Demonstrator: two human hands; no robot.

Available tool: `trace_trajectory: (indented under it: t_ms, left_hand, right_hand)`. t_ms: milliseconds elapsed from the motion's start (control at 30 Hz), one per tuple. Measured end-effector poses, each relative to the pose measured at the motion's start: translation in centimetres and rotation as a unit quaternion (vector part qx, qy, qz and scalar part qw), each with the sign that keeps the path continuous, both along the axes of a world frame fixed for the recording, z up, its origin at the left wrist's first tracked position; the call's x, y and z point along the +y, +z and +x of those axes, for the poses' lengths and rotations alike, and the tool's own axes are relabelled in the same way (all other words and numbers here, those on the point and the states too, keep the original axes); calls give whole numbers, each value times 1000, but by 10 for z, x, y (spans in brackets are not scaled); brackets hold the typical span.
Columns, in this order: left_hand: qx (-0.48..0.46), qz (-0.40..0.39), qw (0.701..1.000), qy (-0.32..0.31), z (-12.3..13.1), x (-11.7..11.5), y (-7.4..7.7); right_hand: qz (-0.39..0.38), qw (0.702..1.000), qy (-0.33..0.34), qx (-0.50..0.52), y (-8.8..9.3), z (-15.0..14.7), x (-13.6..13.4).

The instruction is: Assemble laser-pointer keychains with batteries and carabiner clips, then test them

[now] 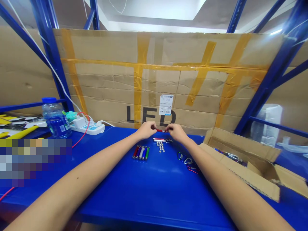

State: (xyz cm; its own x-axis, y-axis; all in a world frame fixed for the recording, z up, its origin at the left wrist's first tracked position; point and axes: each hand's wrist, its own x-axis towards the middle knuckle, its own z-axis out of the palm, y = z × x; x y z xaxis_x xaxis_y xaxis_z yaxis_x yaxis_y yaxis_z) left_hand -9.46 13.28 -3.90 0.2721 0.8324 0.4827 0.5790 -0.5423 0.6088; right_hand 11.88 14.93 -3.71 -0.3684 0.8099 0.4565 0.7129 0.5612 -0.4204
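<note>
My left hand [147, 130] pinches the left end of a slim red mini flashlight [160, 130], held just above the far part of the table. Closed fingers of my right hand [176, 131] grip its right end, where the detail is too small to make out. Just below lies another red tube with a silver carabiner [168, 141], beside rows of small silver button cells [160, 146]. Several coloured tubes [141, 153], red, blue, silver and green, lie side by side nearer to me. Loose carabiners [188, 160] rest by my right forearm.
On the right stands an open cardboard box [240, 170] with more tubes and carabiners inside. A power strip [92, 128] with a red cable and a blue-capped bottle [56, 120] are at left. A large taped cardboard sheet [108, 83] walls off the back of the blue table [144, 192].
</note>
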Motion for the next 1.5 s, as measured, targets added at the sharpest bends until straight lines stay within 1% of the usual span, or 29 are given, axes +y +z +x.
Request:
trace_trajectory:
  t_ms: [133, 233, 333, 533, 800, 967, 1100, 1167, 1267, 1367, 1500]
  left_hand:
    - [8, -18, 1000, -1, -1, 13, -10]
    - [15, -32, 999, -8, -4, 19, -17]
    - [21, -38, 999, -11, -5, 22, -20]
    - [56, -47, 997, -5, -3, 21, -18]
    - [114, -80, 990, 24, 0, 15, -16]
    - [143, -87, 985, 37, 1, 18, -15]
    - [157, -78, 983, 49, 1, 21, -16]
    - [156, -67, 984, 48, 2, 21, -16]
    - [157, -60, 985, 28, 1, 21, -15]
    - [163, -66, 984, 13, 1, 22, -15]
    - [169, -78, 982, 12, 1, 24, -13]
  right_hand:
    - [-11, 999, -9, -30, -10, 0, 5]
    - [-27, 998, -20, -54, -12, -1, 3]
    - [-40, 997, -15, -69, -13, -2, 1]
    - [-50, 996, -11, -79, -16, -3, 1]
    - [-52, 994, -7, -93, -14, -2, -3]
    - [-39, 993, 14, -107, -15, -2, -5]
    - [-34, 991, 3, -128, -15, -3, -3]
    - [-32, 992, -2, -124, -15, -2, -1]
    - [-32, 992, 6, -120, -16, -1, 1]
    - [-35, 992, 17, -122, -16, -1, 0]
    - [-47, 991, 19, -126, -12, -2, -5]
